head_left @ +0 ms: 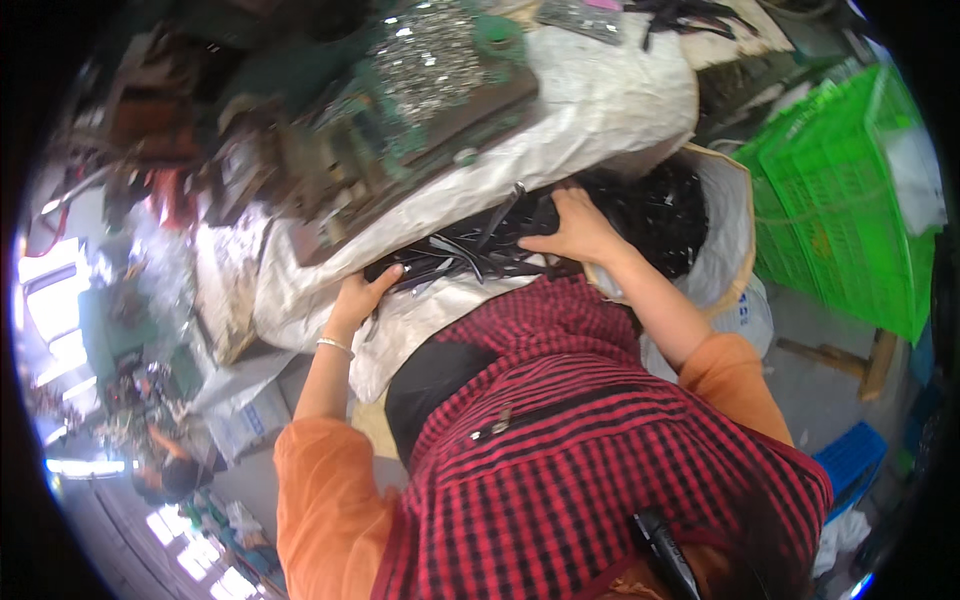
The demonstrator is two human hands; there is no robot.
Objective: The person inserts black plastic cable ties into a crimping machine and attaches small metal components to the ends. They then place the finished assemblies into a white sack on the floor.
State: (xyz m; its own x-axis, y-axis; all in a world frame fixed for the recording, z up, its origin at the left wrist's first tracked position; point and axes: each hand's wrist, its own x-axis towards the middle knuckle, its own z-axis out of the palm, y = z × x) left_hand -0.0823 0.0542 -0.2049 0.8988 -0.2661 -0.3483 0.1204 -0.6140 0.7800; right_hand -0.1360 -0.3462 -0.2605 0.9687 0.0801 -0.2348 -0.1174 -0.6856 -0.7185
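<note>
A heap of long, thin black strips (455, 255), some glinting, lies across my lap, between a white sheet and my checked apron (560, 420). My left hand (366, 296) is at the heap's left end, thumb stretched out and the other fingers mostly hidden. Farther right, my right hand (582, 232) rests on the heap, open, its thumb spread wide from the fingers. One dark strip (502, 215) sticks up between the hands. More black pieces (665, 215) fill a pale sack (738, 205) beside my right forearm.
Ahead is a green machine bench (440, 130) with a pile of small shiny metal pieces (430, 55). White sheeting (610, 85) drapes its front. A green plastic crate (840, 200) stands right, above a wooden piece (840, 360). Another person (180, 475) is far left.
</note>
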